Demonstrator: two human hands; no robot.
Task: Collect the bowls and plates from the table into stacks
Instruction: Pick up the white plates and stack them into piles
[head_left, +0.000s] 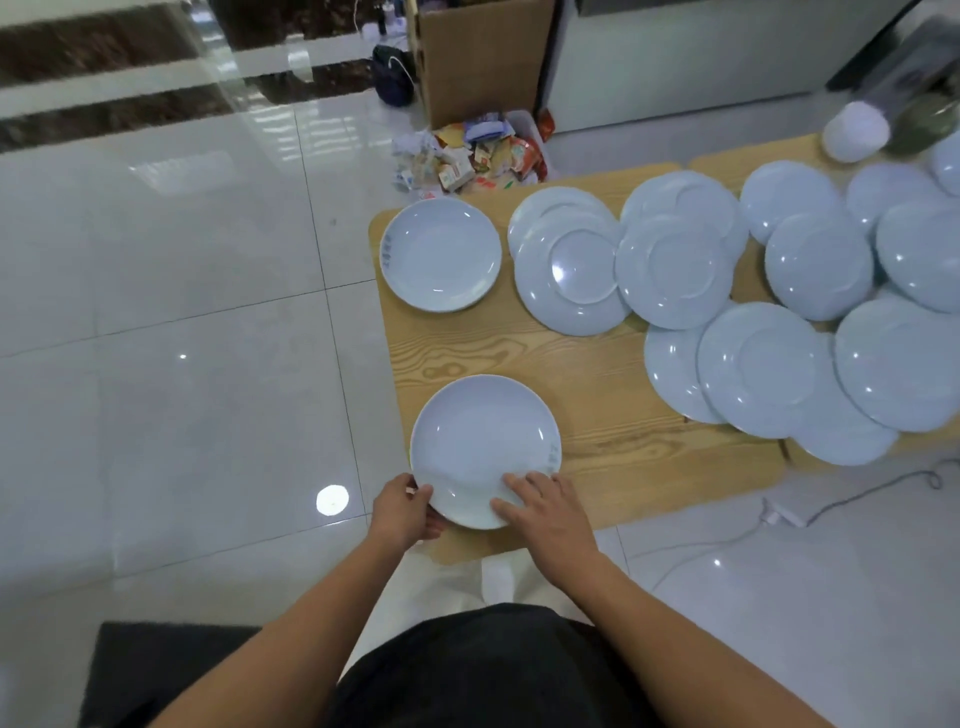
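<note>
Grips near plate (485, 447) by left rim with left hand (402, 512), thumb on top, fingers curled under. Lays right hand (545, 512) flat on its right edge, fingers straight. Sits at table's (613, 415) near left corner; beyond, overlapping plates (670, 270), perhaps some shallow bowls.

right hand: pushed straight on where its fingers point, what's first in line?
The near plate it already touches; the right hand points up-left across it. Beyond, probably bare table, passing left of the far plate.
</note>
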